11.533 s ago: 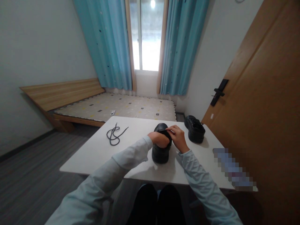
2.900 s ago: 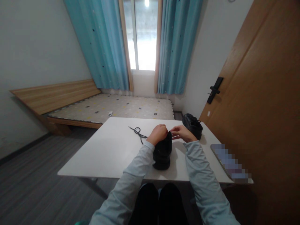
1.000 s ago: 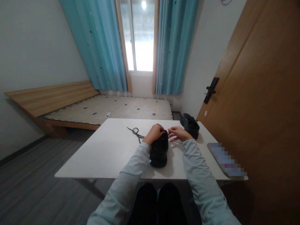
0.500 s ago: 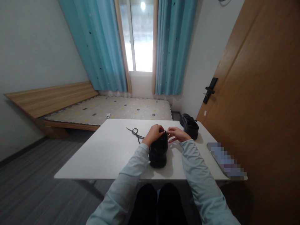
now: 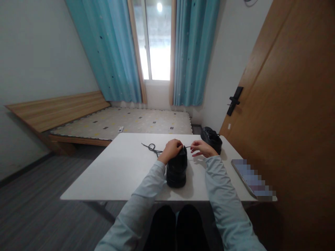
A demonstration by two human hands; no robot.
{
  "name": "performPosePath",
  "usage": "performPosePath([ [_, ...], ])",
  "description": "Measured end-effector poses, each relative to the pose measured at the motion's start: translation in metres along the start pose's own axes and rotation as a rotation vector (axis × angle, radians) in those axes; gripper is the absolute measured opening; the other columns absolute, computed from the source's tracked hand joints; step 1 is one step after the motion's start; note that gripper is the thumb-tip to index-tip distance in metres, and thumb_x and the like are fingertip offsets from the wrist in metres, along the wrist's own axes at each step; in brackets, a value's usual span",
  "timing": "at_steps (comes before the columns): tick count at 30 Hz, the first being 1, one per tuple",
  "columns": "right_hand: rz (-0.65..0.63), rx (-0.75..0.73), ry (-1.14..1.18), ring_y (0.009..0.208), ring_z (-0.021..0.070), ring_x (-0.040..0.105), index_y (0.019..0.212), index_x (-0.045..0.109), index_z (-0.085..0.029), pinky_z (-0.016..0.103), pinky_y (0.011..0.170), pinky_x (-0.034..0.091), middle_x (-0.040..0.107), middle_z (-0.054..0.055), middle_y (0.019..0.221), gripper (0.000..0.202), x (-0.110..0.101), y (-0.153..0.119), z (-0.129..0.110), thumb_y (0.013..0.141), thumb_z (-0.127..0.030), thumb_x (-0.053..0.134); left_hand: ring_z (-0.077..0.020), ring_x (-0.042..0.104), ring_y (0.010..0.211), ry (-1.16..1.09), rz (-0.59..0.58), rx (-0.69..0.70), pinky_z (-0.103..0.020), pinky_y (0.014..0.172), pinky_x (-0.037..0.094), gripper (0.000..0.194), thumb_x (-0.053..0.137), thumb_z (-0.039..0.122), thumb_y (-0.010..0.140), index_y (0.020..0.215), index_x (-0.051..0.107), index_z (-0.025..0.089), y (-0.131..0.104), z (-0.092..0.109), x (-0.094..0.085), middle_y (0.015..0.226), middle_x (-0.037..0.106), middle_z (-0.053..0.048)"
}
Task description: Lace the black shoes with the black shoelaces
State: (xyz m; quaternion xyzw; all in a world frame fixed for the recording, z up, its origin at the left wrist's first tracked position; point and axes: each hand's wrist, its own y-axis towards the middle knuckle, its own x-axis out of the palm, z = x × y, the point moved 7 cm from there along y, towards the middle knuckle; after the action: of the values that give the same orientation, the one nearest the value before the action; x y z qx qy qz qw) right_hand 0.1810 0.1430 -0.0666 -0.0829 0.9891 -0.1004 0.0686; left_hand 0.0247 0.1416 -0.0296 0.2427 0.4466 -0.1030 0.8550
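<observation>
A black shoe (image 5: 177, 174) stands on the white table with its heel toward me. Over its upper left side lies my left hand (image 5: 172, 149), fingers closed at the top of the shoe; its fingertips are partly hidden. Just right of the shoe, my right hand (image 5: 201, 148) pinches a dark shoelace (image 5: 188, 146) that stretches from the shoe. Another length of the lace (image 5: 151, 147) lies looped on the table to the left. A second black shoe (image 5: 211, 138) rests at the far right corner, behind my right hand.
The white table (image 5: 110, 174) carries a flat, pixelated object (image 5: 251, 179) along its right edge. Beyond it stands a bed (image 5: 136, 120) with a small white item (image 5: 120, 129) on it. A wooden door (image 5: 288, 104) is at the right.
My right hand has moved to the right, away from the shoe, drawing a short stretch of lace out between them. My left hand stays on the shoe.
</observation>
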Motion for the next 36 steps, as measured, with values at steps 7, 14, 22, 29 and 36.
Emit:
performPosePath([
  [7, 0.09, -0.048, 0.117, 0.07, 0.016, 0.067, 0.068, 0.051, -0.015, 0.029, 0.059, 0.057, 0.069, 0.008, 0.078, 0.016, -0.014, -0.001, -0.007, 0.082, -0.011, 0.057, -0.0164, 0.064, 0.085, -0.193, 0.039, -0.061, -0.027, 0.084, 0.048, 0.02, 0.055, 0.024, 0.083, 0.092, 0.072, 0.018, -0.001, -0.009, -0.01, 0.093, 0.072, -0.004],
  [14, 0.12, -0.251, 0.276, 0.076, 0.0158, 0.069, 0.07, 0.047, -0.018, 0.032, 0.071, 0.057, 0.072, 0.006, 0.086, 0.018, -0.023, -0.003, -0.022, 0.082, -0.02, 0.06, -0.0167, 0.064, 0.089, -0.31, -0.048, -0.029, -0.028, 0.086, 0.049, 0.023, 0.063, 0.023, 0.075, 0.097, 0.069, 0.018, 0.003, -0.022, -0.018, 0.101, 0.071, -0.004],
  [22, 0.125, -0.314, 0.342, 0.074, 0.0167, 0.07, 0.077, 0.04, -0.022, 0.036, 0.077, 0.055, 0.07, 0.001, 0.071, 0.025, -0.014, 0.0, -0.026, 0.082, -0.032, 0.061, -0.0181, 0.065, 0.083, -0.273, 0.01, -0.27, -0.03, 0.076, 0.05, 0.032, 0.049, 0.04, 0.086, 0.101, 0.061, 0.015, -0.011, -0.074, -0.028, 0.101, 0.069, -0.01],
  [29, 0.059, -0.354, 0.401, 0.061, 0.0139, 0.065, 0.08, 0.038, -0.023, 0.035, 0.067, 0.056, 0.06, -0.006, 0.063, 0.025, -0.002, 0.002, -0.027, 0.08, -0.035, 0.06, -0.0168, 0.063, 0.076, -0.268, -0.275, -0.173, -0.026, 0.068, 0.047, 0.042, 0.059, 0.051, 0.074, 0.09, 0.064, 0.013, -0.022, -0.097, -0.009, 0.084, 0.069, -0.007],
  [36, 0.102, -0.394, 0.28, 0.047, 0.0071, 0.046, 0.08, 0.039, -0.024, 0.028, 0.059, 0.054, 0.048, -0.011, 0.054, 0.034, 0.001, 0.008, -0.026, 0.072, -0.043, 0.066, -0.0151, 0.06, 0.067, -0.053, -0.312, -0.231, -0.022, 0.06, 0.041, 0.025, 0.059, 0.039, 0.073, 0.082, 0.073, 0.02, -0.036, -0.095, -0.044, 0.07, 0.07, -0.002],
])
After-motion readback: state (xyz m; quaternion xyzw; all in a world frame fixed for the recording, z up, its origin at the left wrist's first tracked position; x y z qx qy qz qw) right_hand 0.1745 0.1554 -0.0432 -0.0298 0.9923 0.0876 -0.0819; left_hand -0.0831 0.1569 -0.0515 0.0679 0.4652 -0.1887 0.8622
